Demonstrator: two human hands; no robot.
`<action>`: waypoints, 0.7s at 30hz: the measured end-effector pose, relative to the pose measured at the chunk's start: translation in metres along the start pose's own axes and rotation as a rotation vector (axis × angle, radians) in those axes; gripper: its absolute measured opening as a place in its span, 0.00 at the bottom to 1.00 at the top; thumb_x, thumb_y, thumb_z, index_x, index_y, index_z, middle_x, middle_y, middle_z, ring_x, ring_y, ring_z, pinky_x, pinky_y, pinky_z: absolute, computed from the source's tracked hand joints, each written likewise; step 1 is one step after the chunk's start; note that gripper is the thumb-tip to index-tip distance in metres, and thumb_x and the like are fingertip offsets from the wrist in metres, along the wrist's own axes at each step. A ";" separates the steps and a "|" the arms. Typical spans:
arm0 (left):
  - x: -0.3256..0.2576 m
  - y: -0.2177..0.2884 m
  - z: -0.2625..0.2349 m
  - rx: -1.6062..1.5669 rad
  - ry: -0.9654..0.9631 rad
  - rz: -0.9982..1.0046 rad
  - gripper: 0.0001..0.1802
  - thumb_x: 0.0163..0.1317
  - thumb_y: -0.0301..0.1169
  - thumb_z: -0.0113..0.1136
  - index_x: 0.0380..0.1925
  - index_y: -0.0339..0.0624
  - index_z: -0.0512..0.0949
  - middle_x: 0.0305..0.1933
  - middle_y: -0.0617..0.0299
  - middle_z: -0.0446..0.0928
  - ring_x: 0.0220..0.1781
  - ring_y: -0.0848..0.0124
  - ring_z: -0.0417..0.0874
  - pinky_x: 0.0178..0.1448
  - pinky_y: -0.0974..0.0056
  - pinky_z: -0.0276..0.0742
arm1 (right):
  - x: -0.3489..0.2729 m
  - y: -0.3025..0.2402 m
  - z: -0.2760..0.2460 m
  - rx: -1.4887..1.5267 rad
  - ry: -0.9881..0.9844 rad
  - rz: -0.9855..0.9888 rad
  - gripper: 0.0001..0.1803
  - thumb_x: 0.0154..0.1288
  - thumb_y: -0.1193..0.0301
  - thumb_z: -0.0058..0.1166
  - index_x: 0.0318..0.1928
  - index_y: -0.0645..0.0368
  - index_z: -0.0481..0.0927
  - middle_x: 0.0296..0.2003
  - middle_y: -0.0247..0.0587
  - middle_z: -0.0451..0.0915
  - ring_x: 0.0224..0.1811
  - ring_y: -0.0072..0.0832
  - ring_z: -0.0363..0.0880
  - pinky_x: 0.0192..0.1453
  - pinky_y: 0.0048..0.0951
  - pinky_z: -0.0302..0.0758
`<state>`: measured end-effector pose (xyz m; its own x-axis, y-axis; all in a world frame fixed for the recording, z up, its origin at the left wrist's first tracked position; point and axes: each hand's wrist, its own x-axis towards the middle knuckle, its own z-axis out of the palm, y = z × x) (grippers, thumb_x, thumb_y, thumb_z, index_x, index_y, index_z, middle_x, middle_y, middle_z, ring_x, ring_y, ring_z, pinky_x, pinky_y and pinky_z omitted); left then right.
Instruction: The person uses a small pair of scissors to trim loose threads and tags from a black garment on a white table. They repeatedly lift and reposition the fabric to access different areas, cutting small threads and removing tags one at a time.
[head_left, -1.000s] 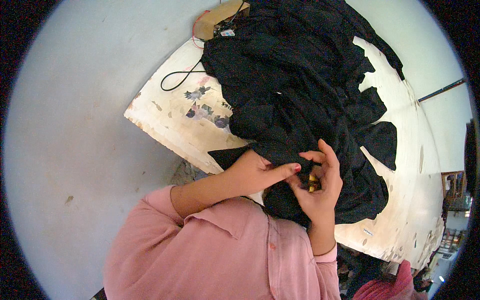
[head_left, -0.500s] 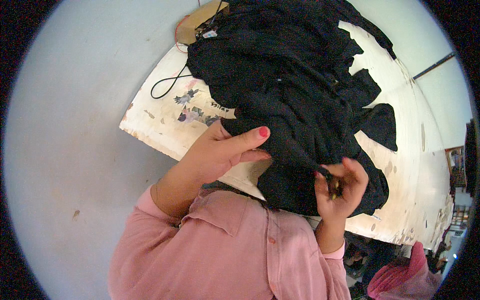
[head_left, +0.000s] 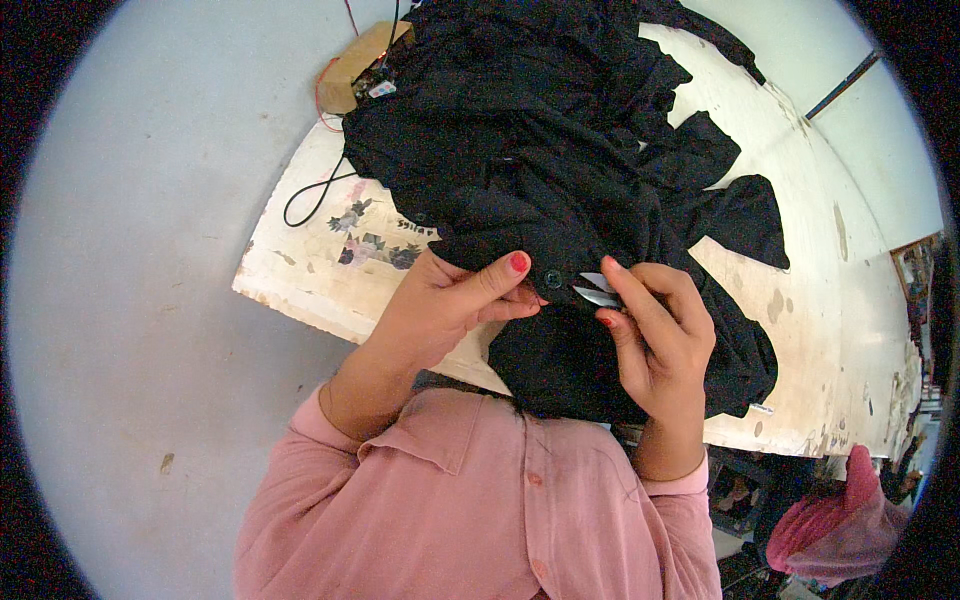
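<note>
A black garment (head_left: 570,225) lies rumpled over the table and hangs down toward me. My left hand (head_left: 455,300) pinches its edge between thumb and fingers. Just right of that thumb, a dark round button (head_left: 553,280) shows on the cloth. My right hand (head_left: 662,330) is closed around thread snips (head_left: 597,290); their two pointed blades stick out apart, aimed left at the button and close to it. The handle of the snips is hidden inside my fingers.
Under the garment is a worn whitish table (head_left: 810,330) with stained patches. A black cord loop (head_left: 312,200) and a cardboard box (head_left: 360,70) with small items lie at the far left. Pink cloth (head_left: 840,530) sits low at the right.
My right hand has come up and turned, bringing the snips' blades into view beside the button. The button now shows on the cloth. My left hand keeps its pinch.
</note>
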<state>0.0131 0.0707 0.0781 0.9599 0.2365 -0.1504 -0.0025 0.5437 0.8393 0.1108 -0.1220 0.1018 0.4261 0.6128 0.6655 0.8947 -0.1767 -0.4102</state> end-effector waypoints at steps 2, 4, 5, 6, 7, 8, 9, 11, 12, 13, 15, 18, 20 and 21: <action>-0.001 0.001 -0.004 -0.031 -0.029 -0.022 0.16 0.64 0.29 0.59 0.52 0.39 0.75 0.46 0.55 0.81 0.43 0.63 0.84 0.43 0.59 0.86 | 0.006 0.002 0.000 0.004 -0.040 -0.048 0.21 0.49 0.73 0.65 0.48 0.55 0.82 0.35 0.41 0.79 0.29 0.32 0.78 0.30 0.28 0.72; -0.003 0.003 0.000 0.051 0.019 -0.028 0.17 0.63 0.30 0.60 0.51 0.38 0.75 0.46 0.55 0.81 0.43 0.64 0.84 0.43 0.60 0.86 | 0.006 0.002 0.001 0.036 -0.053 -0.048 0.21 0.48 0.73 0.65 0.48 0.55 0.83 0.35 0.39 0.79 0.28 0.31 0.78 0.30 0.29 0.72; -0.004 0.003 0.002 0.090 0.042 -0.034 0.17 0.63 0.31 0.61 0.51 0.37 0.75 0.45 0.54 0.81 0.42 0.64 0.84 0.43 0.60 0.86 | 0.007 0.001 0.001 0.051 -0.062 -0.045 0.21 0.48 0.73 0.65 0.47 0.55 0.83 0.35 0.39 0.79 0.28 0.30 0.78 0.29 0.29 0.72; -0.005 0.002 0.004 0.103 0.043 -0.011 0.18 0.63 0.32 0.61 0.51 0.37 0.76 0.45 0.54 0.81 0.42 0.64 0.84 0.44 0.60 0.86 | 0.008 0.001 0.001 0.047 -0.072 -0.053 0.21 0.48 0.73 0.65 0.47 0.54 0.83 0.35 0.38 0.79 0.28 0.30 0.78 0.29 0.29 0.72; -0.005 0.001 0.005 0.117 0.044 0.013 0.18 0.63 0.32 0.62 0.51 0.37 0.76 0.45 0.54 0.81 0.42 0.64 0.84 0.44 0.60 0.86 | 0.009 0.001 0.001 0.043 -0.082 -0.061 0.21 0.48 0.73 0.65 0.47 0.54 0.83 0.35 0.37 0.79 0.28 0.30 0.79 0.29 0.29 0.72; -0.006 0.000 0.006 0.130 0.045 0.037 0.19 0.62 0.33 0.62 0.51 0.37 0.76 0.45 0.54 0.81 0.42 0.64 0.84 0.44 0.61 0.86 | 0.010 0.001 0.001 0.040 -0.092 -0.070 0.21 0.48 0.73 0.65 0.47 0.54 0.83 0.35 0.37 0.79 0.28 0.30 0.79 0.29 0.29 0.72; -0.005 0.000 0.005 0.132 0.038 0.027 0.19 0.62 0.33 0.62 0.51 0.37 0.76 0.45 0.54 0.81 0.43 0.64 0.84 0.44 0.61 0.85 | 0.011 -0.001 0.001 0.033 -0.103 -0.066 0.21 0.48 0.73 0.65 0.47 0.54 0.83 0.35 0.37 0.79 0.28 0.30 0.79 0.29 0.29 0.72; -0.004 0.000 0.003 0.135 0.023 0.009 0.19 0.62 0.33 0.63 0.51 0.36 0.76 0.46 0.54 0.81 0.43 0.63 0.84 0.45 0.61 0.85 | 0.012 -0.003 0.001 0.019 -0.125 -0.058 0.21 0.47 0.74 0.65 0.47 0.53 0.83 0.35 0.36 0.79 0.28 0.30 0.79 0.29 0.29 0.72; -0.003 0.001 0.002 0.135 0.011 -0.004 0.19 0.62 0.33 0.63 0.51 0.36 0.76 0.46 0.54 0.80 0.44 0.64 0.84 0.45 0.61 0.85 | 0.012 -0.001 0.001 0.003 -0.123 -0.075 0.21 0.48 0.74 0.65 0.46 0.53 0.83 0.35 0.36 0.79 0.29 0.30 0.79 0.29 0.29 0.72; -0.003 0.002 0.002 0.135 0.000 -0.018 0.20 0.62 0.33 0.63 0.51 0.36 0.75 0.47 0.54 0.80 0.44 0.64 0.83 0.46 0.62 0.85 | 0.011 0.001 0.002 -0.013 -0.120 -0.092 0.20 0.48 0.75 0.65 0.46 0.53 0.83 0.35 0.37 0.79 0.29 0.30 0.79 0.30 0.28 0.72; -0.002 0.001 0.002 0.121 -0.018 -0.012 0.20 0.62 0.34 0.63 0.52 0.36 0.75 0.48 0.55 0.80 0.45 0.64 0.83 0.46 0.62 0.85 | 0.012 0.002 0.002 0.008 -0.089 -0.064 0.19 0.49 0.76 0.64 0.46 0.54 0.83 0.34 0.39 0.78 0.30 0.31 0.78 0.30 0.28 0.72; -0.001 -0.004 0.001 0.139 -0.027 0.059 0.20 0.63 0.35 0.62 0.51 0.36 0.75 0.48 0.56 0.79 0.47 0.66 0.82 0.47 0.63 0.83 | 0.016 -0.008 0.002 0.196 0.004 0.083 0.18 0.49 0.76 0.64 0.45 0.55 0.83 0.32 0.43 0.77 0.31 0.33 0.77 0.33 0.27 0.73; 0.000 -0.008 -0.002 0.213 -0.056 0.104 0.20 0.63 0.36 0.62 0.51 0.37 0.75 0.47 0.57 0.80 0.47 0.67 0.81 0.47 0.64 0.82 | 0.020 -0.013 0.007 0.201 -0.035 0.067 0.19 0.48 0.75 0.66 0.44 0.56 0.83 0.31 0.43 0.76 0.31 0.33 0.77 0.34 0.28 0.73; 0.000 -0.010 -0.003 0.154 -0.088 0.092 0.20 0.63 0.36 0.62 0.51 0.37 0.75 0.46 0.58 0.80 0.47 0.67 0.81 0.47 0.64 0.82 | 0.022 -0.015 0.010 0.203 -0.054 0.060 0.19 0.47 0.75 0.66 0.44 0.56 0.83 0.31 0.42 0.76 0.31 0.33 0.77 0.34 0.29 0.73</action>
<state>0.0127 0.0680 0.0685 0.9784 0.2046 -0.0293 -0.0545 0.3922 0.9183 0.1057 -0.0979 0.1160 0.4650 0.6476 0.6037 0.8204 -0.0588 -0.5688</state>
